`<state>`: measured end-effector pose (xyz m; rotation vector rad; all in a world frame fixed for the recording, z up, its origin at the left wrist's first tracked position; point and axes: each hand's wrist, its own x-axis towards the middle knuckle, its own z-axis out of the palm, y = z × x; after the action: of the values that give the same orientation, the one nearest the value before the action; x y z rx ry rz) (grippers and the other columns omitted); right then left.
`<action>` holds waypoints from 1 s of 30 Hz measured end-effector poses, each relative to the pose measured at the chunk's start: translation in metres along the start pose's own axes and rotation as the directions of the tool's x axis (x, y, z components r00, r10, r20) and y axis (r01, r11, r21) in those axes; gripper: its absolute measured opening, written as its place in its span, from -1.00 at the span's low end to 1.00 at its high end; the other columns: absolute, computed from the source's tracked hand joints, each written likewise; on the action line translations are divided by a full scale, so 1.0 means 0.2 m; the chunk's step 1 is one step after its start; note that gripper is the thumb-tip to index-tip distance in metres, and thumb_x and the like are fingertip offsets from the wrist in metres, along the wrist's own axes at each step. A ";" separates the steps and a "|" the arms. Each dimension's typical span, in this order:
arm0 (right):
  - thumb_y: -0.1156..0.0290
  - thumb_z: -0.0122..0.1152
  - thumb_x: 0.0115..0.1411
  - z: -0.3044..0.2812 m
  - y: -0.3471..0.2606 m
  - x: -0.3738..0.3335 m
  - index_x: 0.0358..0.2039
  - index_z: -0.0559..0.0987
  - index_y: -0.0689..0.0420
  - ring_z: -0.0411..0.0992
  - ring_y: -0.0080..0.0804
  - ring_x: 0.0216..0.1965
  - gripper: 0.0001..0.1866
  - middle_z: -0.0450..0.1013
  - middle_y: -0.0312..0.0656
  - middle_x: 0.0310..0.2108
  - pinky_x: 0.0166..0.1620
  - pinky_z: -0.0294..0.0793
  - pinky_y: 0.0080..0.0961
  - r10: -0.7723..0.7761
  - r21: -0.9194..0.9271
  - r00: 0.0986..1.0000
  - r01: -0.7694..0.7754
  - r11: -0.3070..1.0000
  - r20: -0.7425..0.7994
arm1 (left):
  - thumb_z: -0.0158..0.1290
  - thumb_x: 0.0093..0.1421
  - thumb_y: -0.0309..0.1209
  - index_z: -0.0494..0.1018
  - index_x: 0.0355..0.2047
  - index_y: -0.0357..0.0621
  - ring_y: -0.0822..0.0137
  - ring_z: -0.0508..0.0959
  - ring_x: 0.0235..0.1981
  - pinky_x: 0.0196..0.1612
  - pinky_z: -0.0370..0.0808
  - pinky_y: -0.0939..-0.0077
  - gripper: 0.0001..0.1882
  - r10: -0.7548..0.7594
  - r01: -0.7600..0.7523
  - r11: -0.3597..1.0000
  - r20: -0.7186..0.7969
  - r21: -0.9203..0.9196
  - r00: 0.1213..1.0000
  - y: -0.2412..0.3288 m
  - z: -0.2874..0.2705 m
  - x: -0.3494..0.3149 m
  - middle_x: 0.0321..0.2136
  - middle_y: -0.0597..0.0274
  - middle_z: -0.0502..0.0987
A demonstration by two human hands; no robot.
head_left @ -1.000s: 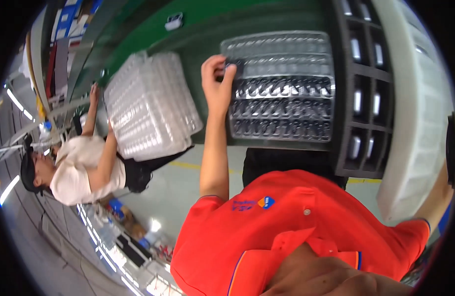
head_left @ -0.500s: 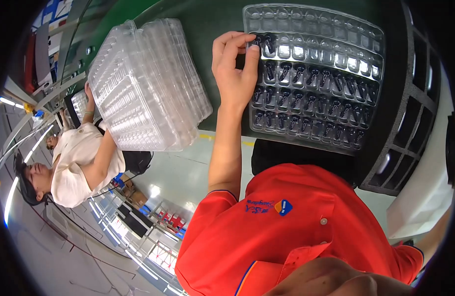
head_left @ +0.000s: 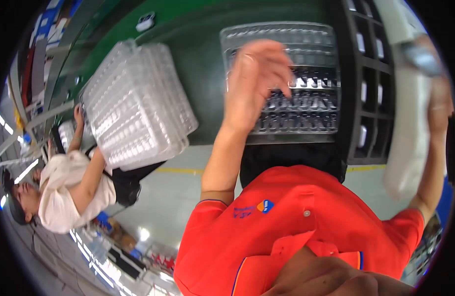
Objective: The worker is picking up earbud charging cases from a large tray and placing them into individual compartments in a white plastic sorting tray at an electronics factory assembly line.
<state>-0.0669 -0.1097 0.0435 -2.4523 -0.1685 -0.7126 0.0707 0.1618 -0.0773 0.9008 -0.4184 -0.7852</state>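
Observation:
My left hand (head_left: 257,84) hovers over a clear plastic tray (head_left: 277,30), its fingers apart and somewhat blurred, holding nothing that I can see. Small dark parts (head_left: 296,101) sit in the tray's nearer rows of pockets, and the hand hides some of them. At the far right my right hand (head_left: 438,98) is smeared by motion above a long white padded thing (head_left: 410,133). A shiny silver-grey object (head_left: 421,58) shows at its fingers, too blurred to name.
A stack of clear trays (head_left: 138,103) leans on the green table (head_left: 205,74) at left. Beside my tray stands a black divided rack (head_left: 353,98) with white pieces in its slots. A small white object (head_left: 146,21) lies far back. A co-worker (head_left: 69,192) is at left.
My left hand has left the tray's far left pockets and moved right and nearer, fingers spreading. My right hand has come up into view at the right with a shiny object.

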 end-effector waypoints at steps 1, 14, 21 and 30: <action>0.16 0.38 0.08 0.18 -0.08 0.02 -0.07 0.58 0.23 0.52 -0.15 -0.18 -0.51 0.50 -0.01 -0.21 -0.12 0.52 -0.34 -0.084 0.143 0.978 0.058 0.988 0.189 | -0.28 0.46 0.10 0.36 0.07 -0.28 0.37 0.52 -0.39 -0.41 0.48 0.50 -0.37 -0.162 0.189 0.965 0.154 -0.182 0.975 0.04 0.02 -0.06 -0.21 0.12 0.51; 0.35 0.29 0.15 0.44 -0.28 -0.08 0.17 0.41 0.14 0.39 -0.52 -0.08 -0.44 0.37 -0.25 -0.08 -0.16 0.48 -0.52 0.411 0.490 0.816 -0.574 0.656 0.406 | 0.12 0.35 -0.32 0.22 0.17 -0.14 0.38 0.51 0.00 0.01 0.51 0.43 -0.53 -0.021 0.014 0.963 -0.024 -0.269 0.999 -0.07 0.23 -0.13 0.00 0.18 0.47; 0.41 0.39 0.09 0.43 -0.27 0.00 -0.17 0.55 0.22 0.40 -0.34 -0.29 -0.69 0.40 -0.21 -0.32 -0.18 0.44 -0.44 -0.073 0.130 0.995 0.064 0.989 0.064 | 0.18 0.23 -0.60 0.16 0.21 -0.19 0.34 0.54 -0.07 -0.07 0.56 0.52 -0.40 0.193 -0.193 0.981 -0.052 0.010 0.980 -0.07 0.18 -0.17 -0.03 0.11 0.44; 0.46 0.34 0.12 0.56 -0.19 0.15 -0.25 0.56 0.23 0.41 -0.38 -0.27 -0.79 0.40 -0.21 -0.33 -0.20 0.40 -0.48 -0.084 0.305 0.975 0.017 0.952 0.207 | 0.24 0.02 -0.65 0.44 0.07 -0.15 0.33 0.47 -0.38 -0.27 0.47 0.48 -0.44 0.570 -0.487 0.513 0.144 0.707 0.809 0.02 0.06 -0.04 -0.29 0.19 0.46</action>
<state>-0.0011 -0.0156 -0.0002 -2.2311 -0.3969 -0.4010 0.0601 0.1625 -0.0684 1.4458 -0.8996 0.0577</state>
